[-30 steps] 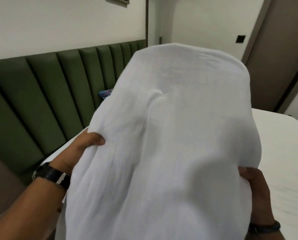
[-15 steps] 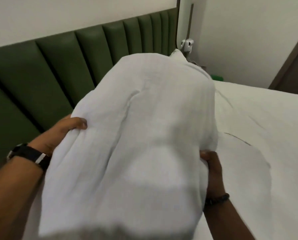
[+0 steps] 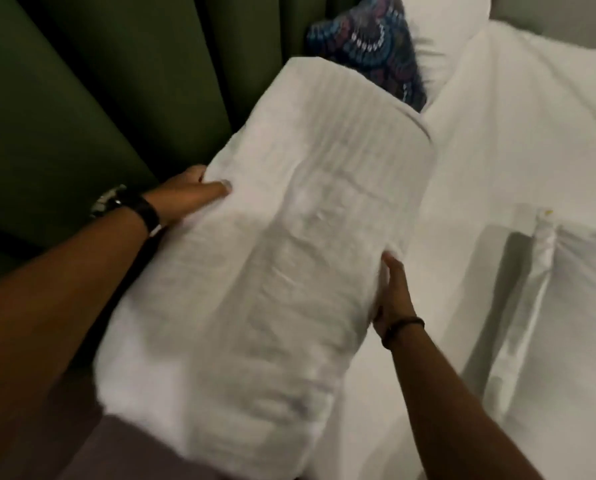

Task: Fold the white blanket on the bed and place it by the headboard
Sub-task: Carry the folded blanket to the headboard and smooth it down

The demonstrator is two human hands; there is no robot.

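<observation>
The folded white blanket [image 3: 289, 237] is a thick long bundle lying low over the bed, right beside the green padded headboard [image 3: 99, 98]. My left hand [image 3: 192, 192], with a black watch on the wrist, grips its left edge, thumb on top. My right hand [image 3: 392, 289], with a dark band on the wrist, presses flat against the bundle's right side, fingers partly hidden under the fabric. The image is blurred, so I cannot tell whether the bundle rests fully on the mattress.
A blue patterned cushion [image 3: 369, 50] leans at the headboard just beyond the blanket, with a white pillow [image 3: 442, 15] behind it. The white bed sheet [image 3: 514, 116] spreads to the right. Another white pillow [image 3: 566, 323] lies at the right edge.
The blanket has come down from chest height to the bed beside the headboard. The view has tilted downward, bringing the patterned cushion and pillows into sight. Both hands stayed on the bundle's sides.
</observation>
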